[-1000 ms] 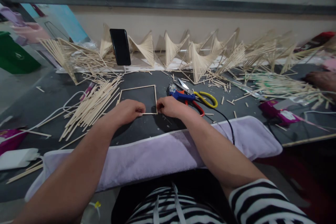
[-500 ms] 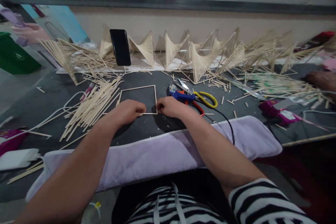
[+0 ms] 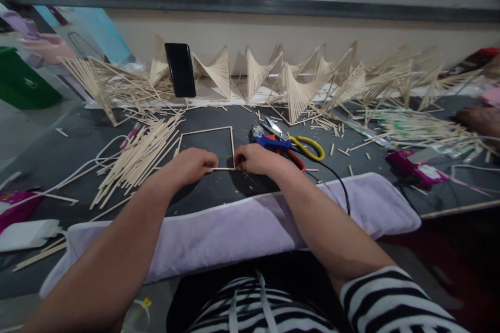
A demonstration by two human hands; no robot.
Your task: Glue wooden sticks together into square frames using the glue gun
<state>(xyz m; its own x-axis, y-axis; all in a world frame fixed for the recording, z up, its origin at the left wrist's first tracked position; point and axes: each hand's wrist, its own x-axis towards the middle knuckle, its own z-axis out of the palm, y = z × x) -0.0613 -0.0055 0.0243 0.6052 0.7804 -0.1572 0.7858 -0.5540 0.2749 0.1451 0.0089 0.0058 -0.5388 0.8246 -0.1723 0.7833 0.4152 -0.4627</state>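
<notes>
A square frame of thin wooden sticks lies flat on the dark table in front of me. My left hand pinches the near stick of this frame, with thumb and fingers pressed together. At the near right corner, my right hand is closed on the frame where two sticks meet; its fingertips partly hide the joint. Just beyond my right hand lie a blue glue gun and scissors with yellow handles. A pile of loose wooden sticks is left of the frame.
Fan-shaped stick structures line the back by the wall, and a black phone leans among them. A lilac towel covers the front edge. Cables run by a magenta device at right. Another person's hand shows far right.
Almost nothing differs. Both hands stay at the near side of the stick frame, and the whole view has shifted very slightly.
</notes>
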